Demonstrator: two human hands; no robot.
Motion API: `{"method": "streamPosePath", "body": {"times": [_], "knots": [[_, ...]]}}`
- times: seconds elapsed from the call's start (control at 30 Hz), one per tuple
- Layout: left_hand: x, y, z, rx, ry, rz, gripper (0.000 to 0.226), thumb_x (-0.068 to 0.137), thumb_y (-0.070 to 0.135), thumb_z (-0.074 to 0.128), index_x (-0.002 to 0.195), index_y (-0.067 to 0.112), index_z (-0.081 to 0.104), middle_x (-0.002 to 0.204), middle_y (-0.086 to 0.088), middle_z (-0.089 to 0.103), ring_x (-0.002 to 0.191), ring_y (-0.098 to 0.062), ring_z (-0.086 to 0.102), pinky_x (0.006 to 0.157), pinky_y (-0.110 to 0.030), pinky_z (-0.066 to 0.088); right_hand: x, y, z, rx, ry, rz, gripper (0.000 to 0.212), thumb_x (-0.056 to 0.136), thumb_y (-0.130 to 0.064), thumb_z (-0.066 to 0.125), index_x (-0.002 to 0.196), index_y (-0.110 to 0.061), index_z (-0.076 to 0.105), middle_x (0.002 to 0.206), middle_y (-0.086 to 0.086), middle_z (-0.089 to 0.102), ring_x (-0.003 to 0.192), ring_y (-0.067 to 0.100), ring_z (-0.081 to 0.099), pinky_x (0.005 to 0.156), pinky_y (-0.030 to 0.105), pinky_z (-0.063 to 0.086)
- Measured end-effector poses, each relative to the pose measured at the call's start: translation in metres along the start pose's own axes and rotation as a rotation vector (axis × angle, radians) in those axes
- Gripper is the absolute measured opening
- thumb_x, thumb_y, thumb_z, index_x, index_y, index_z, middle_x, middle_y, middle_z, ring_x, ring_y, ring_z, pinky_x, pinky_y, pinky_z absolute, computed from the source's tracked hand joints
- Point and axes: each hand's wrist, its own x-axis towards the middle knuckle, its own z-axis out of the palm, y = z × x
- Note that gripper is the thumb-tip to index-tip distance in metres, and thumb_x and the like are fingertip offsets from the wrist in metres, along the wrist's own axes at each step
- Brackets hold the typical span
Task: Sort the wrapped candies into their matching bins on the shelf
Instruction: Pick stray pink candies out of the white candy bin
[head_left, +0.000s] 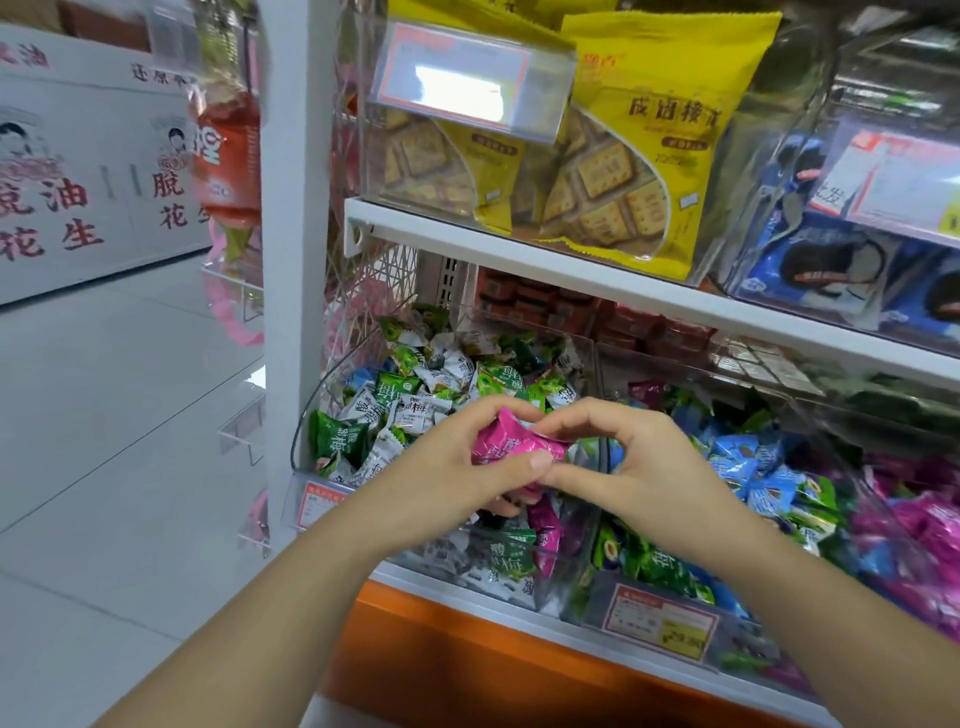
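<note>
Head view: crinkled pink candy (511, 447), white lettering, pinched between left hand (457, 467) and right hand (639, 462) over clear bin (415, 558).

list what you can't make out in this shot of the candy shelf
Head view: pink candy print, covered by left hand and right hand.
Head view: upper price tag text, washed out by glare.
Head view: pink-candy bin, cut off by right edge.
Head view: lower price label, too blurred.

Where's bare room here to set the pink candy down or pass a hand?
No bare shelf shows. Hand room: the gap above the green-and-white candy pile, under the white shelf board. The blue pile and magenta pile beside it are heaped. Left hand and right hand pinch the pink candy.
</note>
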Motion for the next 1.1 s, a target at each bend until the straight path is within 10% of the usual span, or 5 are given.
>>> {"method": "streamPosePath", "body": {"times": [0.33, 0.57, 0.8, 1.1], "knots": [[-0.006, -0.007, -0.026, 0.121, 0.207, 0.055, 0.028, 0.09, 0.028, 0.062, 0.117, 0.033, 0.055, 0.088, 0.011, 0.059, 0.081, -0.013, 0.069, 0.076, -0.036, 0.059, 0.013, 0.014, 0.0, -0.943, -0.699, -0.118, 0.061, 0.071, -0.068, 0.063, 0.119, -0.032, 0.053, 0.099, -0.012, 0.064, 0.097, 0.013, 0.05, 0.096, 0.023, 0.027], [-0.006, -0.009, -0.025, 0.162, 0.192, 0.06, 0.032, 0.091, 0.026, 0.06, 0.122, 0.031, 0.053, 0.104, 0.009, 0.059, 0.083, -0.007, 0.068, 0.076, -0.032, 0.058, 0.037, 0.008, 0.022, -1.12, -1.011, -0.019, 0.08, 0.073, -0.064, 0.065, 0.137, -0.025, 0.039, 0.072, -0.011, 0.048, 0.094, 0.023, 0.052, 0.097, 0.042, 0.031], [-0.008, -0.011, -0.033, 0.108, 0.245, 0.059, 0.03, 0.09, 0.026, 0.061, 0.119, 0.032, 0.054, 0.094, 0.007, 0.061, 0.082, -0.01, 0.068, 0.074, -0.029, 0.059, 0.038, 0.019, 0.024, -1.006, -1.012, 0.055, 0.04, 0.071, -0.061, 0.068, 0.068, -0.033, 0.04, 0.087, -0.001, 0.069, 0.089, 0.017, 0.054, 0.098, 0.043, 0.025], [-0.011, -0.01, -0.035, 0.123, 0.267, 0.067, 0.031, 0.09, 0.029, 0.061, 0.119, 0.035, 0.053, 0.095, 0.011, 0.056, 0.082, -0.007, 0.067, 0.072, -0.025, 0.058, 0.03, 0.019, 0.017, -0.928, -0.879, -0.016, 0.033, 0.08, -0.042, 0.068, 0.055, -0.029, 0.052, 0.07, -0.012, 0.061, 0.09, 0.009, 0.05, 0.115, 0.052, -0.005]]}}
